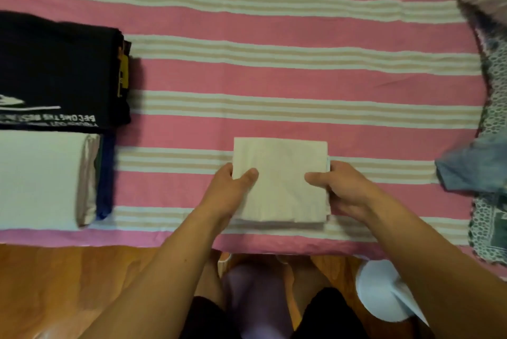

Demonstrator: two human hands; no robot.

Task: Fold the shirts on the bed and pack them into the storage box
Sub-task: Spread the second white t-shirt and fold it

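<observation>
Folded cream shirt (279, 182): near edge of bed (274, 69), centre. Left hand (233, 187) and right hand (343, 187) grip opposite sides, thumbs on top. Light, soft, floppy; likely unfolds if lifted unsupported, so carry by both sides.

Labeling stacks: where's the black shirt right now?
Head view, far left: the folded black shirt lies on the striped bed, just beyond the white stack, well left of the cream shirt held in both hands.
</observation>
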